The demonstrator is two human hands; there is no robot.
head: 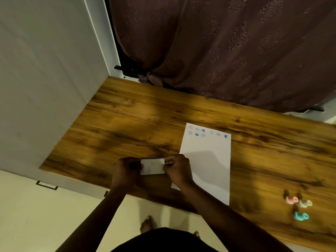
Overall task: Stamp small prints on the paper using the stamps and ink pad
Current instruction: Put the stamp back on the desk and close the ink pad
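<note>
A white sheet of paper (207, 160) lies flat on the wooden table (127, 120) and is taken as the reference for all positions below. Two short rows of small blue prints (203, 132) are seen along its far edge; the remainder of the sheet is blank, so the task is judged to be only partly done.

A small white rectangular case, presumed to be the ink pad (152, 166), is held just beside the near left corner of the paper, above the table edge. It is gripped at its left end by the left hand (125, 171) and at its right end by the right hand (179, 169), fingers closed narrowly on each short side. This two-ended hold is judged to serve opening or closing the case; which of the two cannot be told, as the picture is blurred. Faint bluish marks are seen on its upper face.

Three small stamps (298, 206), one pink, one pale and one teal, lie on the table well to the right of the paper's near end, untouched by either hand. Their position there is judged to keep them within the right hand's reach yet clear of the sheet, so stray ink marks are avoided.
</note>
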